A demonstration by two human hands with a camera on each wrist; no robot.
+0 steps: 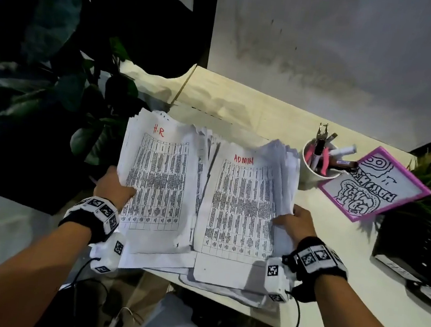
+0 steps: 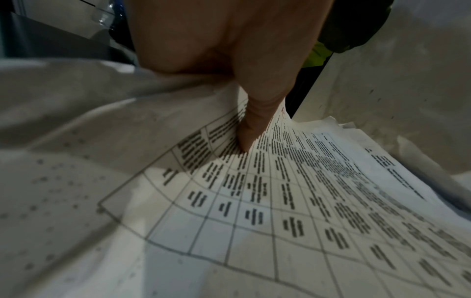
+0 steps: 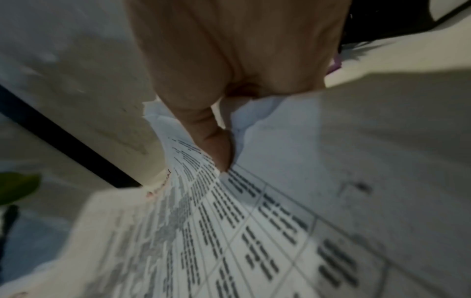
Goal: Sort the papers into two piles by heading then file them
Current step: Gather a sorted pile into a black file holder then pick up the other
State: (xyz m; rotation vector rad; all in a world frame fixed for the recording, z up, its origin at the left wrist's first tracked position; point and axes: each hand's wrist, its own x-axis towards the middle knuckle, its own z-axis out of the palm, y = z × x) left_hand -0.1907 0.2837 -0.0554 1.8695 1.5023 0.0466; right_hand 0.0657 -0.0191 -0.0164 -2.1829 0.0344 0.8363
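Two stacks of printed table sheets lie side by side over the desk's near edge. The left stack [image 1: 160, 183] is headed "H.R" in red, the right stack [image 1: 244, 207] "ADMIN". My left hand [image 1: 113, 187] grips the H.R stack's left edge, its thumb [image 2: 252, 129] pressed on the top sheet [image 2: 280, 201]. At the ADMIN stack's right edge my right hand [image 1: 296, 223] grips the sheets, thumb [image 3: 216, 149] on top of the page [image 3: 242, 231]. The other fingers of both hands are hidden under the paper. More white sheets [image 1: 222, 278] stick out beneath both stacks.
A white cup [image 1: 317, 162] with pliers and markers stands right of the ADMIN stack. Beside it lies a pink-framed drawing [image 1: 377, 186]. A dark perforated bin [image 1: 421, 248] with a plant sits at the right. Large green leaves [image 1: 56, 76] hang left of the desk [image 1: 341, 301].
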